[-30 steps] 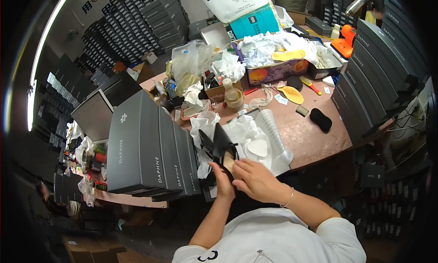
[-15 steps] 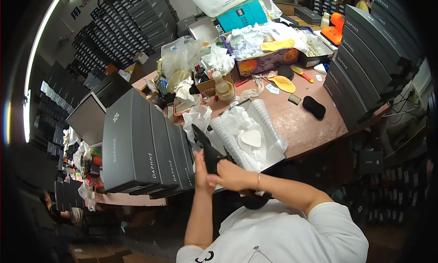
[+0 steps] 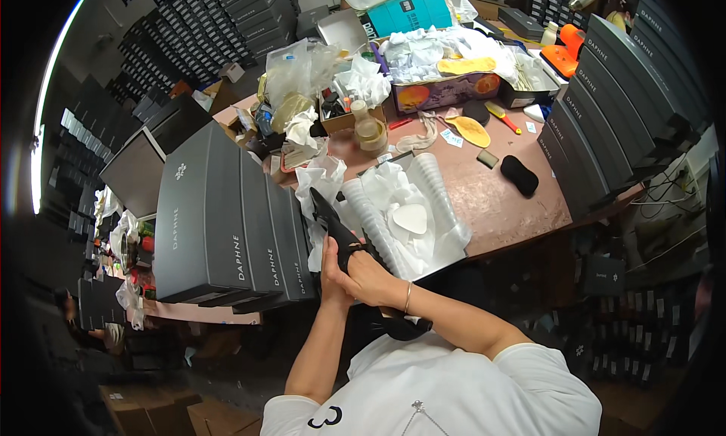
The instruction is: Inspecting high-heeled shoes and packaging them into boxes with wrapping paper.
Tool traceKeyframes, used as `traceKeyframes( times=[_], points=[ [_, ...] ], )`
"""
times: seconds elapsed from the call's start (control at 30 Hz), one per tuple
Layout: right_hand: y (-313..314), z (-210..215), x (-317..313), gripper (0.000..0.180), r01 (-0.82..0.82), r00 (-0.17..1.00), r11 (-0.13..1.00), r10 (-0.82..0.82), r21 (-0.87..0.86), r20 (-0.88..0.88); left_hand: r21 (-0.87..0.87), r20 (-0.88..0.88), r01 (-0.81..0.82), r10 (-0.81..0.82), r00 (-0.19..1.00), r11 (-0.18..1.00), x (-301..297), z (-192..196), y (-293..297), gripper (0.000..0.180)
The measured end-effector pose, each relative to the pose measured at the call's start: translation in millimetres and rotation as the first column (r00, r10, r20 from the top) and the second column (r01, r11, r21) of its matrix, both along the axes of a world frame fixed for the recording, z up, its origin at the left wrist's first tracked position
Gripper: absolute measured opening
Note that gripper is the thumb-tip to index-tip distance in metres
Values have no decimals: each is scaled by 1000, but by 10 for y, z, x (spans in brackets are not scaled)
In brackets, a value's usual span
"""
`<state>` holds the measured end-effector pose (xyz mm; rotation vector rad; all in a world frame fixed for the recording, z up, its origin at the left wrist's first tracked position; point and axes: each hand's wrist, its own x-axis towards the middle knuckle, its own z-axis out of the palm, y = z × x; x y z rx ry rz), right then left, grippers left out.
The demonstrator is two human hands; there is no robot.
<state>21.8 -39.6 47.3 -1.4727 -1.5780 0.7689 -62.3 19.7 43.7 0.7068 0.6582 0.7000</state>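
Both of my hands are gripping the black pointed shoe (image 3: 338, 232) at the worktop (image 3: 484, 194) edge, left hand (image 3: 330, 273) clasped beneath, right hand (image 3: 368, 276) wrapped over its middle, and next I am probably needing to turn it carefully, toe up.

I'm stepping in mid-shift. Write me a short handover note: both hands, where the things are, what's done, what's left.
Left hand and right hand: both clasp a black pointed shoe at the table's near edge, toe pointing away.
Nearby: white tissue paper with a pale insole just ahead; grey boxes stand in a row to the left.
Done: shoe is in hand.
Left: the shoe is in no box; the insole lies loose.
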Motion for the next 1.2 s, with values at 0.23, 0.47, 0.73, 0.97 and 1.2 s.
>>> traceKeyframes(
  times=[0.23, 0.47, 0.73, 0.97, 1.2],
  points=[
    [-449, 78, 78, 71, -83, 994, 989, 73, 126, 86, 200, -131, 46, -20, 991, 979, 88, 225, 61, 37],
    [20, 145, 244, 60, -29, 970, 995, 6, -92, -241, -66, -132, -59, 50, 990, 996, 144, -141, 83, 42],
    [-607, 490, 416, 56, -308, 898, 917, 192, -255, -395, -16, -94, 85, -86, 992, 996, 174, -20, 135, 30],
    [-813, 50, 821, 32, 336, 940, 937, -327, -95, 100, -293, 276, 186, -103, 956, 938, -104, -63, 153, 56],
    [-596, 65, 1012, 42, 295, 928, 955, -277, -36, 250, -390, 304, 195, -74, 950, 900, -249, -34, -125, 64]
  ],
)
